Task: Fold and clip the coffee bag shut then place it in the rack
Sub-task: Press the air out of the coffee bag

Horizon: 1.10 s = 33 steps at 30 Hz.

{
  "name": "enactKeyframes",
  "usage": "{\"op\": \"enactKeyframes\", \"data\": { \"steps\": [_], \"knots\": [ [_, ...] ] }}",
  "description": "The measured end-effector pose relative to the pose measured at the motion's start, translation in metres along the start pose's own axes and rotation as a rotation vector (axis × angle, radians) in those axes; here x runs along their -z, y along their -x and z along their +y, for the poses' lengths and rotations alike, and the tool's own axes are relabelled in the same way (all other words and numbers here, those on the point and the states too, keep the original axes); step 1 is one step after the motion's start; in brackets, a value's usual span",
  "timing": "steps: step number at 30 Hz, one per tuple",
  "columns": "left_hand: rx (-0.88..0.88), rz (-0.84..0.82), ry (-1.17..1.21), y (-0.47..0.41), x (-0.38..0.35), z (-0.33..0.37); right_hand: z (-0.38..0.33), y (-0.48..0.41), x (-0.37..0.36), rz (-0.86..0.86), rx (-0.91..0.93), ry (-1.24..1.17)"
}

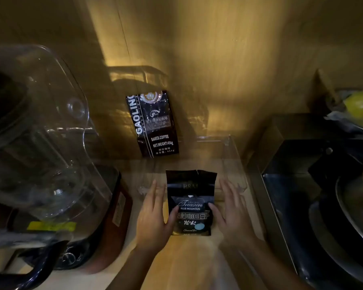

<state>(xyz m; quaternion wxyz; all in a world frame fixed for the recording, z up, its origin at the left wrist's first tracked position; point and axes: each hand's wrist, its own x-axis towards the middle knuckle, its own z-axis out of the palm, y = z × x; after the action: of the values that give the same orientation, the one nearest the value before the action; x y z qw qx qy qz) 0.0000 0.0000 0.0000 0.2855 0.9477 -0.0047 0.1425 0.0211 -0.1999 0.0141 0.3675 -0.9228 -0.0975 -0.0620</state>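
Head view, dim warm light, strong wide-angle bend at the edges.

Nearest: two bare forearms enter from the bottom edge. Left hand [153,218] lies against the left side of the small coffee bag [190,204], thumb on the bag's front near the lower label, fingers straight and pointing away along the bag's edge. Right hand [232,214] mirrors it on the right side, thumb touching the front, fingers extended and slightly spread. Grip on both sides: flat, open-palmed, pressing the bag between the two hands rather than curled around it.

The bag is dark, with "Treasure Blue Mountain" on the label. It stands upright on the pale tabletop [132,243], centre of view. Its top edge is unfolded, uneven, with a small notch near the middle. No clip is on it.

Just behind the bag: a clear plastic rack [232,155], walls hard to trace in this light. Whether the bag's base touches the rack's front wall, cannot tell.

Left, near: large clear blender jug [40,126] on a dark base, with a yellow label low on it.

Right: dark box-shaped appliance [298,147] with round pans or plates beside it; details blurred.

Farther back: a second, larger coffee bag [152,124], "GAOLIN", "BAKED.COFFEE", leaning against the wooden back wall [228,59]. Far right: a yellow-green fruit [360,105] in a bowl.
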Motion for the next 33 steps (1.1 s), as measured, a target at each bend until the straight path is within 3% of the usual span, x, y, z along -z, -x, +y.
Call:
{"op": "enactKeyframes", "data": {
  "steps": [3, 8, 16, 20, 24, 33],
  "knots": [
    [0.027, 0.049, 0.019, 0.008, -0.007, 0.001, 0.001, 0.003, -0.007, 0.014, -0.002, 0.011],
    [0.113, -0.042, 0.050, 0.012, -0.015, -0.003, -0.001, 0.005, -0.014, -0.010, -0.139, -0.135],
    [0.338, -0.102, 0.406, -0.004, -0.015, 0.000, -0.010, -0.005, -0.020, 0.070, -0.426, -0.544],
    [0.518, -0.123, 0.746, -0.012, -0.011, 0.007, -0.011, -0.007, -0.020, -0.021, -0.495, -0.694],
    [0.591, -0.133, 0.955, -0.022, -0.002, 0.012, -0.014, -0.014, -0.018, -0.043, -0.536, -0.856],
    [0.771, -0.170, 1.068, -0.033, 0.005, 0.022, -0.017, -0.021, -0.015, -0.020, -0.594, -0.909]
  ]
}}
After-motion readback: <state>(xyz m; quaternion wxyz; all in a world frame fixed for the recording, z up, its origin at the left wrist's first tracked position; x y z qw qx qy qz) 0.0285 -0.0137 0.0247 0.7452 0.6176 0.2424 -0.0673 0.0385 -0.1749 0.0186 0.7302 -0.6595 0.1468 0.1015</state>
